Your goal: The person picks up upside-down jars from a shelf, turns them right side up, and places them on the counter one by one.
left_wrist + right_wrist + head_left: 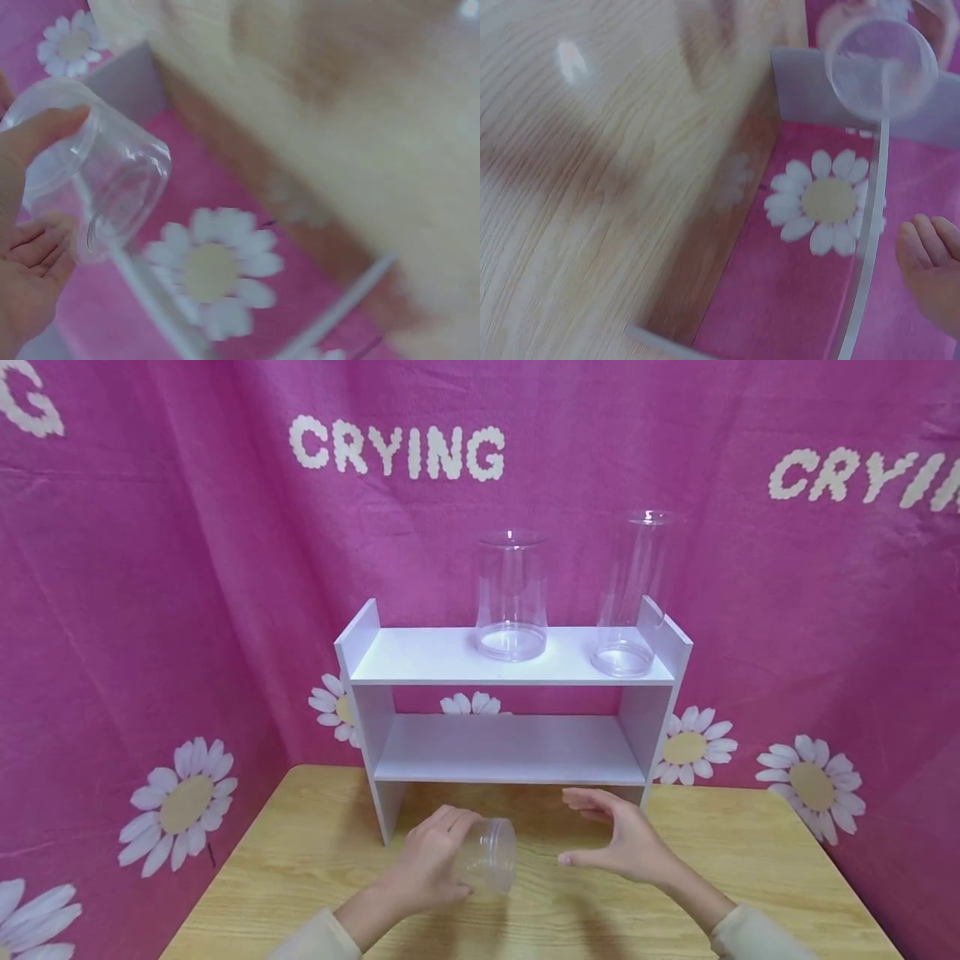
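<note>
A short, clear plastic jar (495,856) lies on its side in the air, low in front of the shelf. My left hand (435,860) grips it from the left, with one round end facing right. In the left wrist view, the thumb presses across the see-through jar (124,176) and fingers show below it. To the right, my right hand (626,839) holds nothing; its fingers and thumb are spread apart, facing the jar across a gap. In the right wrist view, the fingers of that hand (934,262) appear at the right edge, apart from the jar (881,71).
A white two-tier shelf (510,747) stands on the wooden table (285,860). On its top board are a wide clear jar (512,597) near the middle and a taller, narrower clear jar (630,593) at the right end. A pink curtain (225,527) with daisies hangs behind and at the sides.
</note>
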`<state>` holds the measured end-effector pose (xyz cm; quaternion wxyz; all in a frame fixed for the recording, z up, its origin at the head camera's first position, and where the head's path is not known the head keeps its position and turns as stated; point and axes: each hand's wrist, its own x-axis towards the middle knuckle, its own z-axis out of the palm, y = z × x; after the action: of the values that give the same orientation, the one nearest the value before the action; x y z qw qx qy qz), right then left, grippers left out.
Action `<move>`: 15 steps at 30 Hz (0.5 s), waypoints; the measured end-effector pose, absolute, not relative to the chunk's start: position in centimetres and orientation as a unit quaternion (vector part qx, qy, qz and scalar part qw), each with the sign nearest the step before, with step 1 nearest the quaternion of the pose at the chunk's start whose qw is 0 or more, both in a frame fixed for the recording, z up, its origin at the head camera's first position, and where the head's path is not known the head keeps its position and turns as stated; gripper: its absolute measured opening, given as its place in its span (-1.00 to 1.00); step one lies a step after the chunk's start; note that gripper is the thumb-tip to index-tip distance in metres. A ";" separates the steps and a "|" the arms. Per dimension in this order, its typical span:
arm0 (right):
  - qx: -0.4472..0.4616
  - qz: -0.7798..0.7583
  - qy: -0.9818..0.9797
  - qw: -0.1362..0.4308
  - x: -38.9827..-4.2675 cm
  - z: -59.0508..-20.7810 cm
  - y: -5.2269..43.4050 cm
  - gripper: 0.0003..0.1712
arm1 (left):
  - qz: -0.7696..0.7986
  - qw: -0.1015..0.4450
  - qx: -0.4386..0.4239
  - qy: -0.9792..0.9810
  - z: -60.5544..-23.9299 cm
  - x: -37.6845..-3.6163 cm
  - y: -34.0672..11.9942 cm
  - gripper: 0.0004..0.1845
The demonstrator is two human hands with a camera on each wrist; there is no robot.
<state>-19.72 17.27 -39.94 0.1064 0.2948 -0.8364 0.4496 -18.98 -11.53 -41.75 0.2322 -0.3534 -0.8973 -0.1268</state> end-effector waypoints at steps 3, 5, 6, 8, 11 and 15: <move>0.276 0.454 -0.839 0.115 -20.0 -39.8 18.6 -0.22 | -0.187 0.193 -0.308 -0.913 -42.9 -19.2 -12.8 -0.14; 0.262 0.447 -0.846 0.125 -20.1 -39.6 19.5 -0.26 | -0.216 0.177 -0.277 -0.919 -43.5 -19.3 -13.5 -0.13; 0.255 0.442 -0.850 0.133 -20.1 -39.5 19.9 -0.28 | -0.230 0.174 -0.262 -0.921 -43.8 -19.3 -13.7 -0.13; 0.240 0.430 -0.858 0.147 -20.1 -39.3 20.6 -0.33 | -0.257 0.169 -0.236 -0.922 -44.5 -19.2 -14.1 -0.11; 0.230 0.427 -0.858 0.170 -20.0 -38.8 21.5 -0.40 | -0.296 0.162 -0.204 -0.919 -45.3 -19.2 -14.8 -0.09; 0.236 0.433 -0.846 0.202 -20.5 -38.3 22.5 -0.44 | -0.357 0.144 -0.158 -0.909 -46.6 -19.1 -16.2 -0.11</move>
<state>-20.45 22.46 -38.29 0.2022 0.2356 -0.8464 0.4327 -19.10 -16.20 -46.62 0.1442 -0.1585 -0.9091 -0.3572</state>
